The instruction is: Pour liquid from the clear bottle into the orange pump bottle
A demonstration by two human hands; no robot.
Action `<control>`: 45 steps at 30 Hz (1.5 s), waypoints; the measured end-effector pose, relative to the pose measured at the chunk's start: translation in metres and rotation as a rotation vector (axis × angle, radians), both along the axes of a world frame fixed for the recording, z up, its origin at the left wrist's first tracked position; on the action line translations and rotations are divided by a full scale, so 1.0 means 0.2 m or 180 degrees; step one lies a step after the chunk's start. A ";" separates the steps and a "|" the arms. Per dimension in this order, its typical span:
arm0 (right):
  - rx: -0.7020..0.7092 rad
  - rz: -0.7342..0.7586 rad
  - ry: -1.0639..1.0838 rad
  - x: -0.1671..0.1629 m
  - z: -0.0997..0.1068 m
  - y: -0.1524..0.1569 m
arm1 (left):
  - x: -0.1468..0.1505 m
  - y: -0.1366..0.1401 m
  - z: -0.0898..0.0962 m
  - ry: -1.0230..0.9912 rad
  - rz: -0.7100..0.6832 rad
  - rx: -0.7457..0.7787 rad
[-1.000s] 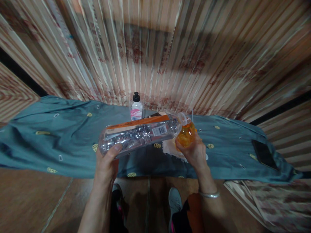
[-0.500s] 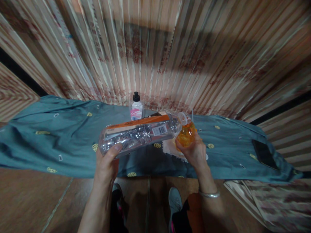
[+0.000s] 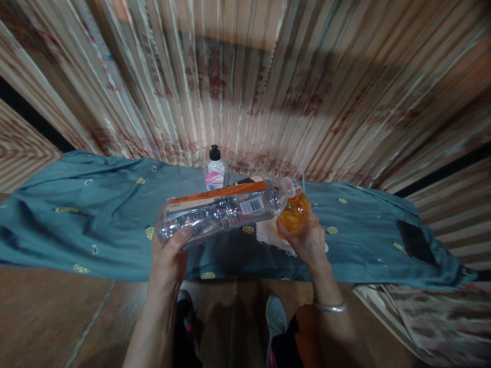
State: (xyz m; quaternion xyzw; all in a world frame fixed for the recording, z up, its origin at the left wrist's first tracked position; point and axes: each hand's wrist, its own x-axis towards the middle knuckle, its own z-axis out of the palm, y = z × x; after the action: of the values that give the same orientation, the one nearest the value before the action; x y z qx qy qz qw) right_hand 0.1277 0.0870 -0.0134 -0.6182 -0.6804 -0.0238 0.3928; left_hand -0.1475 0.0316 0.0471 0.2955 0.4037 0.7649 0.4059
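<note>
My left hand (image 3: pixel 171 258) is wrapped round the base of a large clear plastic bottle (image 3: pixel 215 213) with an orange-edged label and a barcode. The bottle lies tilted, its open neck pointing right. My right hand (image 3: pixel 305 235) grips a smaller clear container with orange liquid (image 3: pixel 292 214) in it, right under the bottle's mouth. Whether the two rims touch I cannot tell. Beneath the container lies a pale cloth with a frayed edge (image 3: pixel 268 236), partly hidden by my right hand.
A small bottle with a black cap and pink label (image 3: pixel 215 171) stands behind the large bottle. A dark phone (image 3: pixel 417 244) lies at the right on the green patterned cloth (image 3: pixel 115 220) covering the table. A striped curtain (image 3: pixel 238 92) hangs behind.
</note>
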 end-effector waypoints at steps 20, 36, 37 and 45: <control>-0.0044 -0.0036 0.0055 -0.01 0.01 0.00 | -0.02 0.01 -0.02 -0.0046 0.0027 -0.0021; -0.0069 -0.0054 0.0061 0.00 0.00 0.00 | -0.01 0.01 -0.01 -0.0008 0.0042 -0.0043; -0.0072 -0.0056 0.0059 0.00 0.00 0.00 | -0.01 0.01 -0.01 -0.0007 0.0043 -0.0040; -0.0035 -0.0038 0.0031 0.00 0.01 0.00 | -0.01 0.01 -0.02 -0.0029 0.0038 -0.0029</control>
State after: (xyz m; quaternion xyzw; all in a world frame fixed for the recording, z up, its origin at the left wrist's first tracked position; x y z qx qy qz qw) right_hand 0.1272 0.0860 -0.0114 -0.6245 -0.6749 -0.0194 0.3926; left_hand -0.1495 0.0333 0.0422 0.2877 0.4071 0.7668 0.4044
